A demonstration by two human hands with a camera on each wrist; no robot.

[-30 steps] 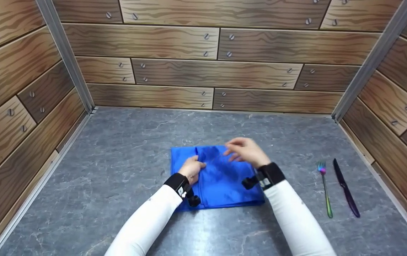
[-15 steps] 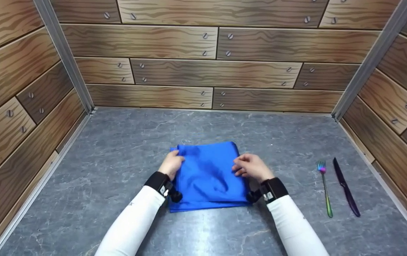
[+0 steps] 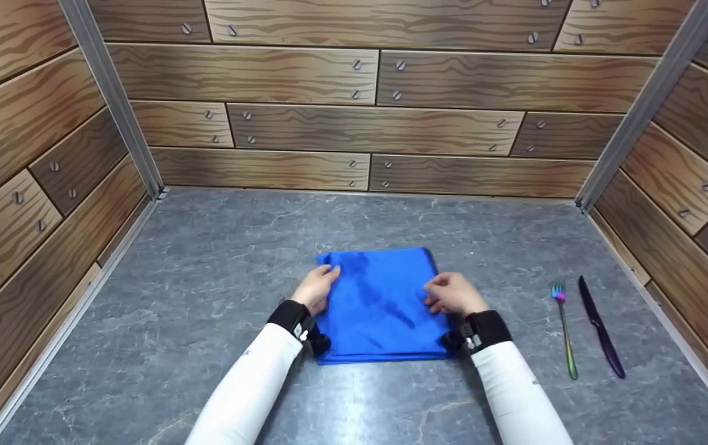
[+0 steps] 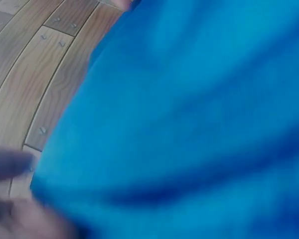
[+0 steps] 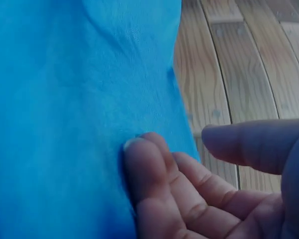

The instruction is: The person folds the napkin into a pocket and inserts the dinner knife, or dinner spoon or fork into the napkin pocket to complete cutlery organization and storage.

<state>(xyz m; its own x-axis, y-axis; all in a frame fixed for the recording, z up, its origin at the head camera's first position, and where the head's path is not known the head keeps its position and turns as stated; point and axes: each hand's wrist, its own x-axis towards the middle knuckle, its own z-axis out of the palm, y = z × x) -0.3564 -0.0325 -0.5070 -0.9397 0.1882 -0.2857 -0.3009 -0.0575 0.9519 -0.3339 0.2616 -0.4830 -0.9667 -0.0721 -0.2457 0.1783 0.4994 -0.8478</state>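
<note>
A folded blue cloth (image 3: 384,303) lies on the grey tabletop between the two hands, with a few creases and stacked layers along its near edge. My left hand (image 3: 315,289) is at its left edge. In the left wrist view, the blurred left fingers (image 4: 35,219) are right at the cloth's border, thumb apart from them. Along the right edge, my right hand (image 3: 456,293) touches the fabric. The right wrist view shows the right fingertips (image 5: 144,164) bent against the cloth, with the thumb (image 5: 239,144) standing away and nothing pinched between.
To the right lie a rainbow-coloured fork (image 3: 564,327) and a dark purple knife (image 3: 601,327), side by side with handles toward the person. Wood-patterned walls (image 3: 366,123) enclose the grey tabletop (image 3: 217,247) at the back and both sides.
The cloth's upper layer was turned over to the left, then the whole cloth shifted right with the left hand. The right hand came down to the right edge and moved slightly right.
</note>
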